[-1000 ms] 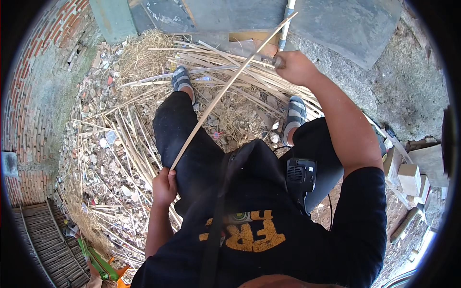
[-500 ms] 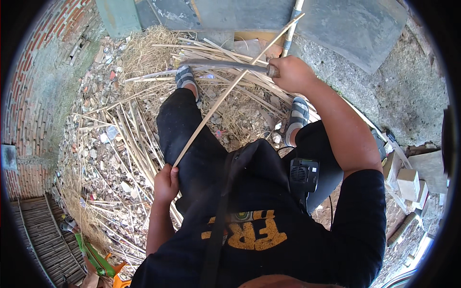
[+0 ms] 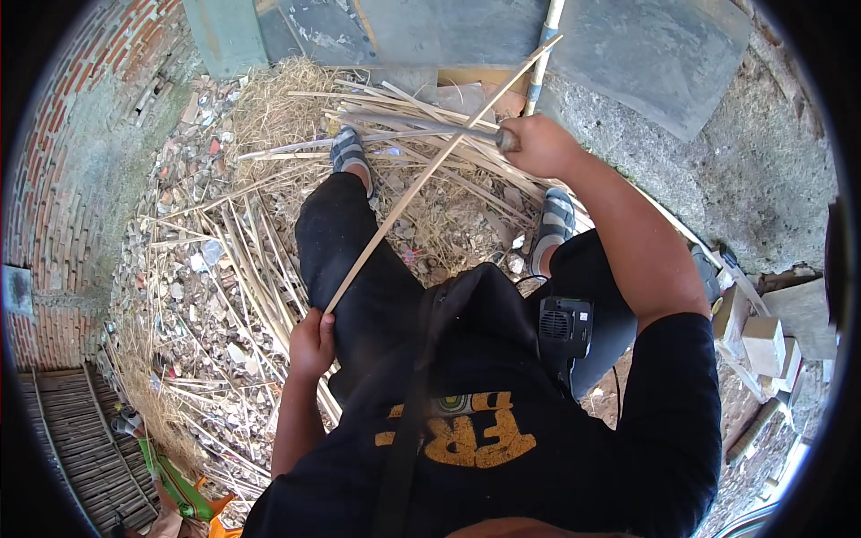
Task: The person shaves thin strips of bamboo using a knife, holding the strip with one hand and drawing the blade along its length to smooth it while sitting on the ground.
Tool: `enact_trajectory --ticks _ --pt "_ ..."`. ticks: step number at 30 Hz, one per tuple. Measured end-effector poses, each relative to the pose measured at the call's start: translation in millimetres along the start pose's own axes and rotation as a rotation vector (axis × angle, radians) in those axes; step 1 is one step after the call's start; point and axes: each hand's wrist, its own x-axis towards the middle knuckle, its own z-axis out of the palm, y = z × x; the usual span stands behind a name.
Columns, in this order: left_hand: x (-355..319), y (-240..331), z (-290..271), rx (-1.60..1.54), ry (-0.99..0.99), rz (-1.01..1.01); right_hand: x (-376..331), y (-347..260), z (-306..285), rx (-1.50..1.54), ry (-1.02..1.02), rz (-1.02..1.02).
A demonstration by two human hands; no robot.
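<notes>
Head view: left hand [image 3: 311, 345] pinching near end of wooden strip [image 3: 397, 213], held above rubble ground [image 3: 184, 314]; right hand [image 3: 543, 146] clenched around long-bladed knife [image 3: 486, 134]. Strip in one piece; loose strips [image 3: 513, 170] toward ground's far edge, worked or unworked undeterminable.

The left grip [image 3: 311, 345] was low, just beside the left leg [image 3: 339, 238], and curled up tight. The left forearm [image 3: 300, 421] was right behind it. The right grip [image 3: 538, 145] was a fist, far out in front. The right arm [image 3: 619, 229] was bent and leaned left. The right leg [image 3: 585, 264] was spread apart.
</notes>
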Motion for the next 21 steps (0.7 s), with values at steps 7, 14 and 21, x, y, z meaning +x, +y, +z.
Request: enact_trajectory --ticks 7,14,21 --pt "2 -5 8 0.020 0.053 0.046 2 7 -8 0.068 -0.129 -0.055" --pt "-1 -10 13 0.048 0.099 0.036 -2 11 -23 0.069 0.012 -0.059" --pt "1 -8 17 0.039 0.130 0.044 -7 9 -31 0.092 0.051 -0.090"
